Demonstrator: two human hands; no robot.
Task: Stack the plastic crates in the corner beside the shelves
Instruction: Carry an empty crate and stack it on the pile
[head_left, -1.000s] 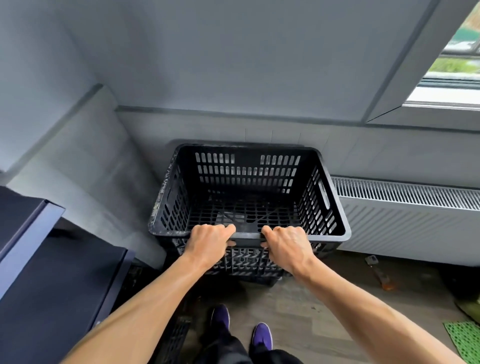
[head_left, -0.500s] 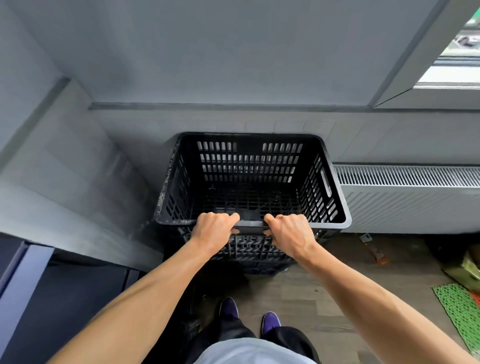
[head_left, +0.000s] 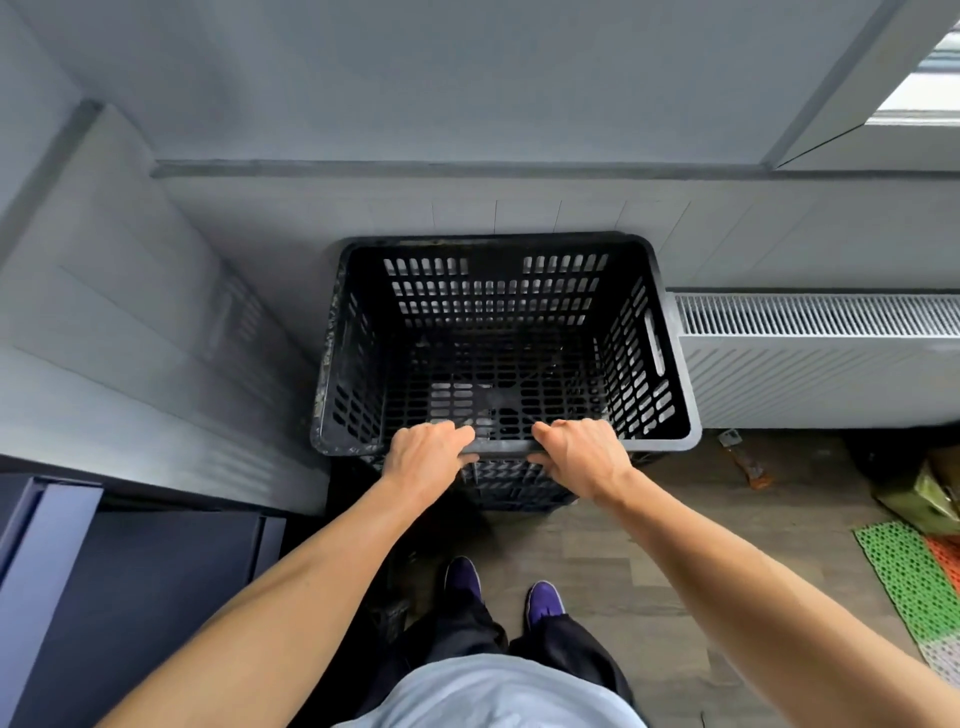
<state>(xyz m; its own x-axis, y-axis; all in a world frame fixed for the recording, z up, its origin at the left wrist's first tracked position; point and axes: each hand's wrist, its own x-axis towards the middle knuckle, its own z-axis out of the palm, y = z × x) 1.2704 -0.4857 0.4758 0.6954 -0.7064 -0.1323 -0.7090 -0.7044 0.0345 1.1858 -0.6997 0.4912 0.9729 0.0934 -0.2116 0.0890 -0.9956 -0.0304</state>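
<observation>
Item: black plastic crate, top of stack, in the corner against the wall beside the radiator.

Empty, perforated, rigid moulded shell; likely light, rim firm enough to carry by. Grip points: near rim or side handle slots. Sits on a lower crate. Left hand and right hand: fingers curled closed over the near rim, thumbs beneath.
</observation>
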